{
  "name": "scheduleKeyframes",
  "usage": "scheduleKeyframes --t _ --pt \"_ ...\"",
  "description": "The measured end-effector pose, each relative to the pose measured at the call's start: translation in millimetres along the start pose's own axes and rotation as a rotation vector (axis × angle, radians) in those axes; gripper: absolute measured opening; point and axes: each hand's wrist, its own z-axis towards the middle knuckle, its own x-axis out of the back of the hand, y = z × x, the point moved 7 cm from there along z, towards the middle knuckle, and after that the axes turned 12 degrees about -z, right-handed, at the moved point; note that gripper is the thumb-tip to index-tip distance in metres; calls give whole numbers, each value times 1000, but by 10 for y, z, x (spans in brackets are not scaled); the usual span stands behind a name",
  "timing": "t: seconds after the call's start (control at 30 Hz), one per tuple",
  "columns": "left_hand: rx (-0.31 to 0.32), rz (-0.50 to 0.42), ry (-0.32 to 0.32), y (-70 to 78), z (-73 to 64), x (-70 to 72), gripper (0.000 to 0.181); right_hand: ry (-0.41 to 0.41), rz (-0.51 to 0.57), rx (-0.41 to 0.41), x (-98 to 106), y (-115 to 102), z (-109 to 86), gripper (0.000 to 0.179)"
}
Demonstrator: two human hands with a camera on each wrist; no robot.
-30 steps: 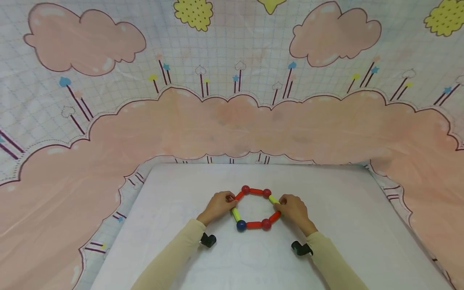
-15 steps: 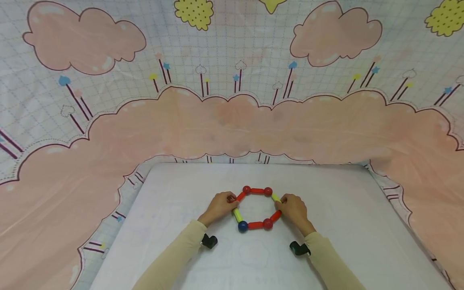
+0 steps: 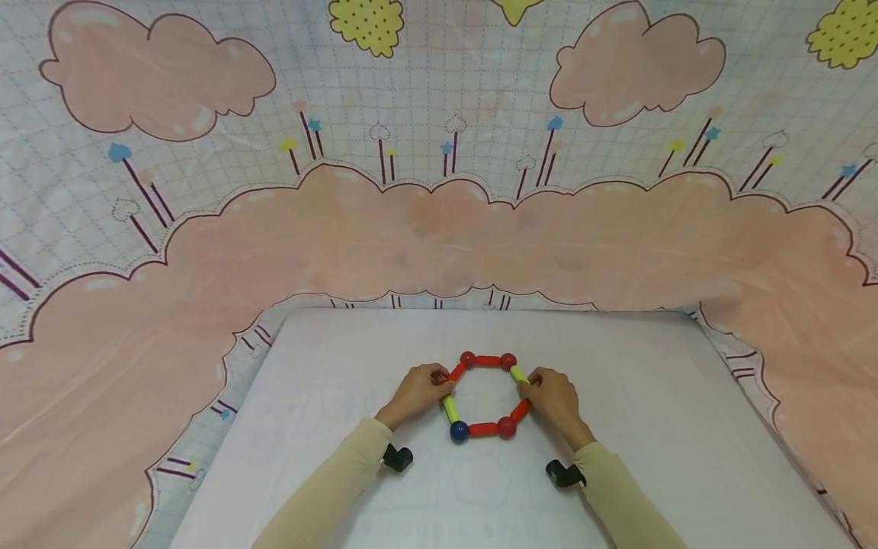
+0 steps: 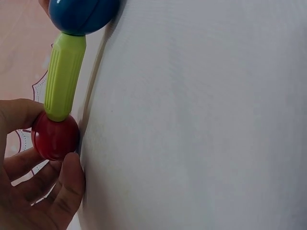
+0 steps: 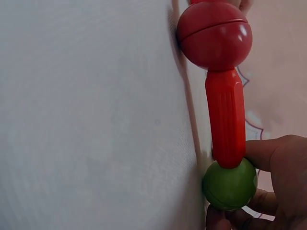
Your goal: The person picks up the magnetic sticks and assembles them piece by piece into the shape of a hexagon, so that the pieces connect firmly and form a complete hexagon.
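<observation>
A six-sided ring of magnetic building rods and balls lies on the white table (image 3: 652,396) in the head view. Its front side is a red rod (image 3: 483,430) between a blue ball (image 3: 459,431) and a red ball (image 3: 507,428). At the ring's left corner my left hand (image 3: 417,390) pinches another red ball (image 4: 55,136), joined to a yellow-green rod (image 4: 65,76) in the left wrist view. On the opposite corner, the fingers of my right hand (image 3: 552,395) hold a green ball (image 5: 230,184), attached to a red rod (image 5: 225,117). Both held balls are hidden by the hands in the head view.
Two more red balls, the left one (image 3: 468,359) and the right one (image 3: 508,361), form the ring's far corners. Black wrist cameras (image 3: 398,457) sit under the cream sleeves (image 3: 329,488). Behind the table hangs a cloud-patterned cloth (image 3: 439,244).
The ring has shifted very slightly right and toward me in the head view, with my left hand edging right along with it. Both hands keep their hold on the corner balls.
</observation>
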Motion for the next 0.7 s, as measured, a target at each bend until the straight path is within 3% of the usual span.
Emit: scheduleKeyframes --t 0.27,0.5,0.7 --pt "-29 -1 2 19 -8 -22 31 17 -18 9 -12 -3 -12 35" --pt "-106 4 -114 71 -58 -38 35 -81 -68 -1 -44 -10 -128 68" --pt "-135 17 -156 57 -47 -36 29 -118 -86 21 -59 -61 -187 64"
